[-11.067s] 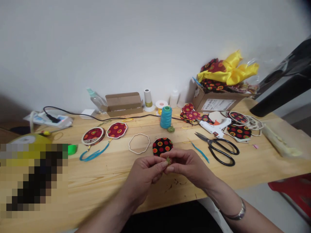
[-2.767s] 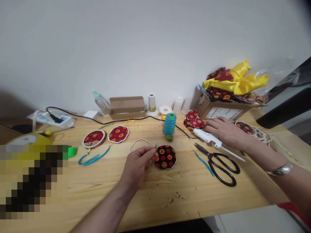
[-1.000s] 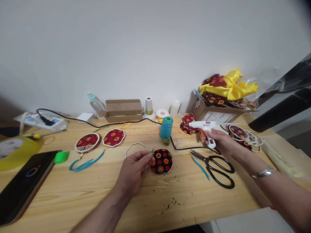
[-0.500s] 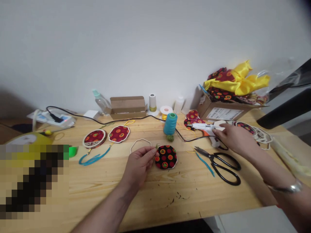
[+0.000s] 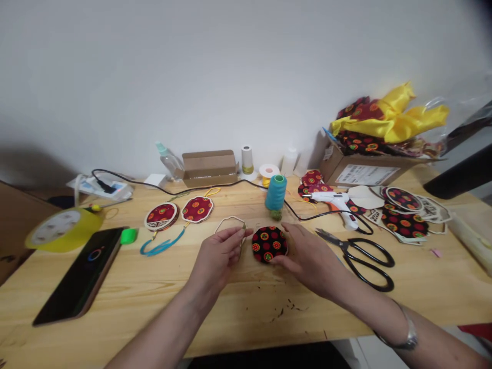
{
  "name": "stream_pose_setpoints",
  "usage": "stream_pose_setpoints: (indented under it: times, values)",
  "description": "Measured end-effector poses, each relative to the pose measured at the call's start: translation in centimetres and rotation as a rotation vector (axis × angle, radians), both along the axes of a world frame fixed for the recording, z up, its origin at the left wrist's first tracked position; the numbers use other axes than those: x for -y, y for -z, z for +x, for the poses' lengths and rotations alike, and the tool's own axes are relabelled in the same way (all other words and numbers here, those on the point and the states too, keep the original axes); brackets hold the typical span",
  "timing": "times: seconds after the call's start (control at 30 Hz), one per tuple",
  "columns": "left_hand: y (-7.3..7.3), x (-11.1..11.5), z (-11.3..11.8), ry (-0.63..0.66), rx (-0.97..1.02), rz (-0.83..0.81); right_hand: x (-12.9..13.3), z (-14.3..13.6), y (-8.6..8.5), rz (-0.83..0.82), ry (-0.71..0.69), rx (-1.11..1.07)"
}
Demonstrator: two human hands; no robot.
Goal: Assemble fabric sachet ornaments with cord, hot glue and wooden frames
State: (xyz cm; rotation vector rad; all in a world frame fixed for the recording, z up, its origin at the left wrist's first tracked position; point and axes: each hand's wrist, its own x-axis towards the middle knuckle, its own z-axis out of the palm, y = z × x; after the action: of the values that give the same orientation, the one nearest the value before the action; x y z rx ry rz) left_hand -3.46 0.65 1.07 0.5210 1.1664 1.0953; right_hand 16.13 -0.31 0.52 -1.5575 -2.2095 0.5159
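Head: round floral-print fabric patch (image 5: 269,245)

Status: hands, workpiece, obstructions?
Left hand pinching small green thread tuft. Right hand at edge of black floral fabric disc, grip unclear. Disc on wooden table; black-handled metal scissors to its right.

Scissors (image 5: 345,246) right, phone (image 5: 82,277) left

The fabric piece (image 5: 269,245) lies between the left hand (image 5: 217,253) and right hand (image 5: 313,260), the spool (image 5: 275,193) behind it. Scissors lie to the right (glue gun (image 5: 329,197) behind them); the phone lies far left, before the power strip (image 5: 120,190).
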Motion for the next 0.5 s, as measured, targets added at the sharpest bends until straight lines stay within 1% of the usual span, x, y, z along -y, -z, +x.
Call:
stream_pose_setpoints:
  times: [0.13,0.23,0.37,0.5]
  values:
    - [0.6,0.7,0.0,-0.036,-0.022,-0.062,0.3,-0.3,0.4,-0.042,0.011,-0.014]
    - [0.3,1.2,0.2,-0.038,-0.018,-0.068,0.4,-0.4,0.8,-0.06,0.019,-0.026]
    - [-0.1,1.5,0.3,-0.001,-0.003,-0.099,0.4,-0.4,1.1,-0.069,0.014,-0.04]
    - [-0.1,1.7,0.3,0.017,0.018,-0.106,0.3,-0.4,1.2,-0.072,0.0,-0.064]
